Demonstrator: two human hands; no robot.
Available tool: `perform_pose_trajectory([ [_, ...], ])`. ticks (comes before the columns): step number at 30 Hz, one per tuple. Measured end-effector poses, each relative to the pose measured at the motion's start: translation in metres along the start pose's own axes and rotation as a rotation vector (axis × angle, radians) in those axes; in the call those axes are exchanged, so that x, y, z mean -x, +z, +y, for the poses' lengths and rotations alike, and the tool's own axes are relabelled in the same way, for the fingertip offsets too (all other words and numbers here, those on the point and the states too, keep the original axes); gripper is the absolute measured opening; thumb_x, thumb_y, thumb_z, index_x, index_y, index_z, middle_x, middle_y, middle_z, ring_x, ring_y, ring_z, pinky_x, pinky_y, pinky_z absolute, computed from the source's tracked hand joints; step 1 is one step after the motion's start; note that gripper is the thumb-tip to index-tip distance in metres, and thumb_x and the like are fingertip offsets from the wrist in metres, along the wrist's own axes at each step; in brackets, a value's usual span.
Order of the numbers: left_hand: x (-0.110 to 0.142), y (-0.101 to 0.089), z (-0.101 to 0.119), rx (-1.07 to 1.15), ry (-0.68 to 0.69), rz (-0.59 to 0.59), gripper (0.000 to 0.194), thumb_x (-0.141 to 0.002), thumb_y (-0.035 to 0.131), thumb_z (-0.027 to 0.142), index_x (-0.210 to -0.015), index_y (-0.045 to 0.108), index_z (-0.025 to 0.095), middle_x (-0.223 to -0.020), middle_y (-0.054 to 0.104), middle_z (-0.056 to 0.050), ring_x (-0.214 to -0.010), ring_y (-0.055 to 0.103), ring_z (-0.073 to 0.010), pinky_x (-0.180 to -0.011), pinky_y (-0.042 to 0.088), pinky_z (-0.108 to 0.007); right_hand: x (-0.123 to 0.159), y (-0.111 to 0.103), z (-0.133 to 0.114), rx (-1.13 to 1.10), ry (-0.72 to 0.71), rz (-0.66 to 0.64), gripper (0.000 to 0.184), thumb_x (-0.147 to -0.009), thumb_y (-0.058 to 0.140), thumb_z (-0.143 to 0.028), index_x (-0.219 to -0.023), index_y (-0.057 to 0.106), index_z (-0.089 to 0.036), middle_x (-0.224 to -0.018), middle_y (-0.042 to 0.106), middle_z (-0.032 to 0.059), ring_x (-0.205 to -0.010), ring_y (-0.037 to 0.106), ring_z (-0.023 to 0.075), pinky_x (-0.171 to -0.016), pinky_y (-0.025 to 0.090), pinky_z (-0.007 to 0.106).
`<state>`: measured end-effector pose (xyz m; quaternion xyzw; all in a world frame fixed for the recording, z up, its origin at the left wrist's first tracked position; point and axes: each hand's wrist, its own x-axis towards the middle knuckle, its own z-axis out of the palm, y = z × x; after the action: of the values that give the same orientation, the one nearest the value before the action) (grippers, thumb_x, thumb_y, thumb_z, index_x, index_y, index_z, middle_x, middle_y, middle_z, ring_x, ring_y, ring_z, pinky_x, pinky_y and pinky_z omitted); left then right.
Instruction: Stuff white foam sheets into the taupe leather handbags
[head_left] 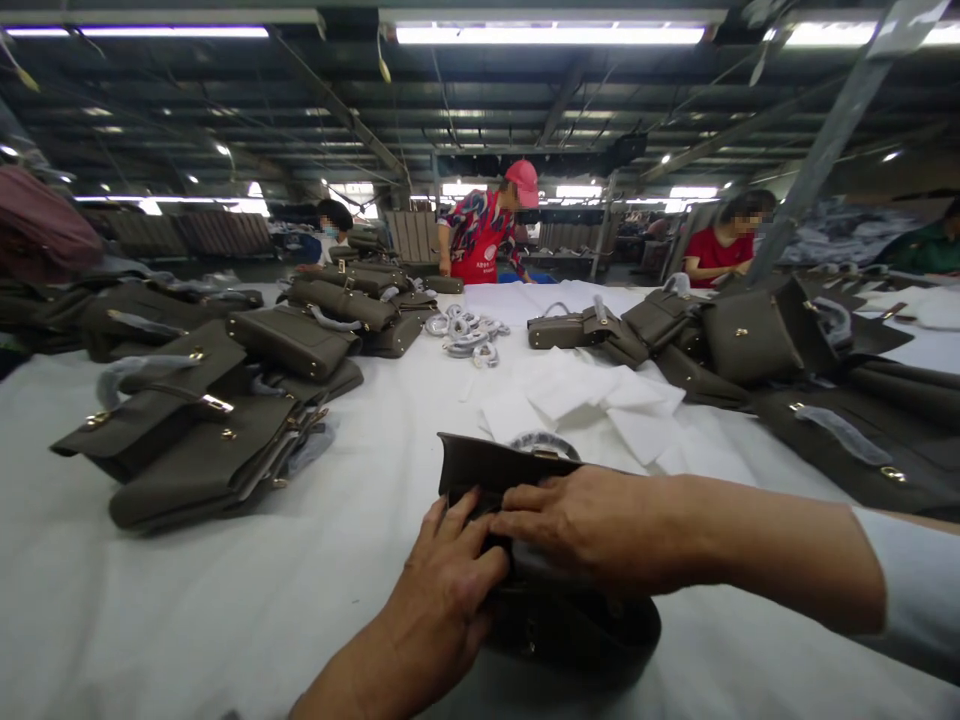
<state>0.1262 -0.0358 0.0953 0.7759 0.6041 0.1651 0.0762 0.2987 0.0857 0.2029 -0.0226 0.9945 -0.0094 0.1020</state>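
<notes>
Fingers (523,498) bend in at the open bag (577,630).

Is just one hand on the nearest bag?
No, the left hand and the right hand are both on the bag.

One left hand (442,590), one right hand (592,520), one bag (570,635)

At least six other bags (292,340) lie on the left and five more bags (761,340) on the right, though overlap makes both counts rough. There are one heap of loose handles (469,345), four or more white sheets (641,430), five nearer co-workers (480,240) and three long overhead lights (551,35).
</notes>
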Motion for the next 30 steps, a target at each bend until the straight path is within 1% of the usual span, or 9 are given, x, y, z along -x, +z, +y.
perform_pose_trajectory([
  [4,0.003,0.005,-0.004,-0.074,0.068,0.098,0.049,-0.078,0.053,0.016,-0.123,0.046,0.032,-0.146,0.043,0.000,-0.141,0.026,-0.0307,-0.113,0.028,-0.064,0.000,0.008,0.009,0.071,-0.174,0.126,0.033,-0.092,0.047,-0.018,-0.125,0.050,-0.014,-0.123,0.060,0.0122,-0.096,0.057,0.0211,-0.080,0.044,0.035],
  [9,0.009,0.010,-0.011,-0.043,0.073,0.239,0.026,-0.077,0.054,0.015,-0.101,0.053,0.026,-0.138,0.049,-0.002,-0.137,0.032,-0.0270,-0.113,0.034,-0.059,0.000,0.011,0.017,0.176,-0.253,0.066,0.019,-0.094,0.049,-0.022,-0.110,0.058,-0.019,-0.105,0.064,0.0033,-0.082,0.053,0.0189,-0.071,0.040,0.035],
  [14,0.010,0.013,-0.013,-0.018,0.065,0.271,0.026,-0.074,0.055,0.013,-0.097,0.054,0.024,-0.135,0.048,-0.007,-0.132,0.038,-0.0292,-0.109,0.040,-0.059,-0.002,0.016,0.020,0.312,-0.313,0.057,0.007,-0.088,0.057,-0.023,-0.087,0.063,-0.019,-0.099,0.061,0.0029,-0.084,0.050,0.0210,-0.060,0.034,0.036],
  [17,0.011,0.014,-0.012,-0.015,0.121,0.287,0.023,-0.075,0.055,0.012,-0.095,0.055,0.024,-0.133,0.049,-0.007,-0.131,0.038,-0.0293,-0.110,0.040,-0.059,-0.018,0.025,0.021,0.332,-0.350,0.009,0.015,-0.084,0.060,-0.019,-0.069,0.060,-0.018,-0.082,0.061,0.0027,-0.079,0.052,0.0210,-0.058,0.034,0.037],
  [19,0.014,0.014,-0.011,-0.016,0.147,0.323,0.028,-0.076,0.054,0.012,-0.101,0.056,0.025,-0.134,0.047,-0.007,-0.131,0.038,-0.0283,-0.108,0.043,-0.057,-0.033,0.028,0.019,0.364,-0.307,-0.033,0.016,-0.084,0.056,-0.016,-0.069,0.061,-0.017,-0.078,0.063,0.0042,-0.072,0.056,0.0212,-0.054,0.032,0.037],
  [22,0.019,0.012,-0.009,0.000,0.169,0.369,0.039,-0.077,0.056,0.011,-0.112,0.055,0.026,-0.134,0.045,-0.008,-0.127,0.041,-0.0256,-0.105,0.048,-0.049,-0.055,0.023,0.007,0.354,-0.101,-0.120,0.018,-0.088,0.050,-0.019,-0.080,0.065,-0.014,-0.078,0.068,0.0074,-0.068,0.062,0.0221,-0.051,0.031,0.037],
  [27,0.016,0.015,-0.013,-0.003,0.230,0.494,0.031,-0.080,0.053,0.011,-0.107,0.059,0.025,-0.124,0.050,-0.009,-0.117,0.049,-0.0215,-0.094,0.054,-0.035,-0.065,0.000,-0.013,0.161,0.155,-0.426,0.020,-0.088,0.053,-0.028,-0.097,0.067,-0.017,-0.091,0.071,0.0060,-0.079,0.066,0.0233,-0.047,0.035,0.034],
  [28,0.015,0.018,-0.018,-0.019,0.283,0.543,0.028,-0.080,0.055,0.013,-0.105,0.060,0.025,-0.119,0.053,-0.009,-0.114,0.051,-0.0205,-0.091,0.055,-0.031,-0.064,0.000,-0.014,0.132,0.168,-0.449,0.021,-0.088,0.052,-0.029,-0.098,0.067,-0.018,-0.092,0.071,0.0053,-0.078,0.066,0.0231,-0.045,0.035,0.034],
  [30,0.011,0.023,-0.032,-0.033,0.372,0.630,0.021,-0.081,0.061,0.021,-0.101,0.062,0.026,-0.109,0.059,-0.006,-0.108,0.054,-0.0191,-0.086,0.055,-0.026,-0.062,0.008,-0.010,0.095,0.153,-0.349,0.020,-0.087,0.052,-0.029,-0.094,0.067,-0.018,-0.089,0.071,0.0039,-0.072,0.065,0.0212,-0.042,0.036,0.033],
])
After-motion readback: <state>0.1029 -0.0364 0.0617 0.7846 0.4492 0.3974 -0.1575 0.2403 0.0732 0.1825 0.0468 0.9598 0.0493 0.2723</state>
